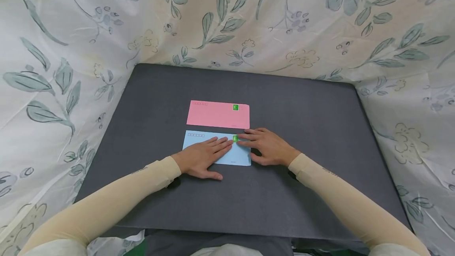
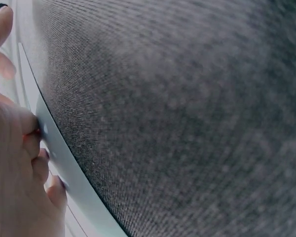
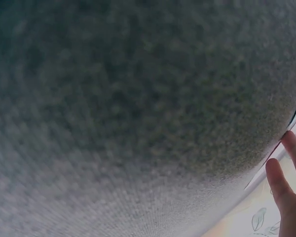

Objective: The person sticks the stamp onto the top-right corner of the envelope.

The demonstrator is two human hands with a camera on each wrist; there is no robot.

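A light blue envelope [image 1: 232, 159] lies flat on the dark table, a row of small boxes at its upper left and a green stamp [image 1: 235, 138] at its upper right. My left hand [image 1: 202, 157] rests palm down across its middle, fingers straight and thumb spread toward me. From the right, my right hand [image 1: 268, 147] reaches over the envelope's right end, its fingertips at the stamp and the thumb by the right edge. In the left wrist view the fingers [image 2: 56, 192] lie on the envelope [image 2: 79, 173]. Just beyond it lies a pink envelope [image 1: 217, 114], also stamped at upper right.
The dark cloth-covered table [image 1: 302, 110] extends around both envelopes. A floral curtain [image 1: 220, 23] hangs along its back and both sides. The table's front edge runs close to the person's lap.
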